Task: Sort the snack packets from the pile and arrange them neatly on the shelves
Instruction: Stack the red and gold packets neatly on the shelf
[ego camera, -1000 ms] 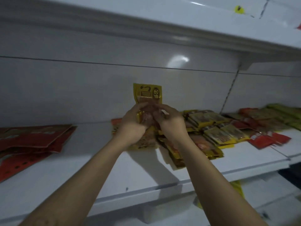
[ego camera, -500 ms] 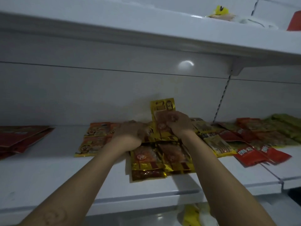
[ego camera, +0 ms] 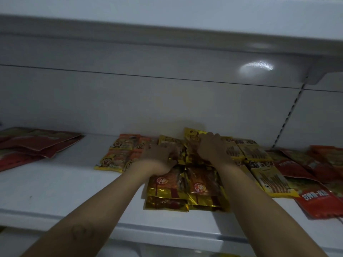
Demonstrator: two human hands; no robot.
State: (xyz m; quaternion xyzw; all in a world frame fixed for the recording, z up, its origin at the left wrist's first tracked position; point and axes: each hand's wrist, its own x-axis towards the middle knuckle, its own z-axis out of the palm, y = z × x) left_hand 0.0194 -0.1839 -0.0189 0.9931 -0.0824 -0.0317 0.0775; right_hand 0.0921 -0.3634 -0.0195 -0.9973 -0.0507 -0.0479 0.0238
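Observation:
On the white shelf (ego camera: 55, 191), two short stacks of gold snack packets (ego camera: 168, 188) lie side by side at the front centre, with more gold packets behind them. My right hand (ego camera: 211, 150) holds one gold packet (ego camera: 193, 135) down on the rear right stack, and only the packet's top edge shows past my fingers. My left hand (ego camera: 159, 157) rests palm down on the rear left gold packets (ego camera: 167, 141). Its fingertips are hidden.
Orange-yellow packets (ego camera: 118, 156) lie in a block left of my hands. Flat red packets (ego camera: 37, 143) sit at the far left. Yellow stick-snack packets (ego camera: 271, 179) and red packets (ego camera: 315, 201) crowd the right side. An upper shelf (ego camera: 167, 25) overhangs close above.
The gold packet, held upright with both hands a second ago, has come down flat onto the rear stack. My left hand let go of it and settled on the neighbouring packets.

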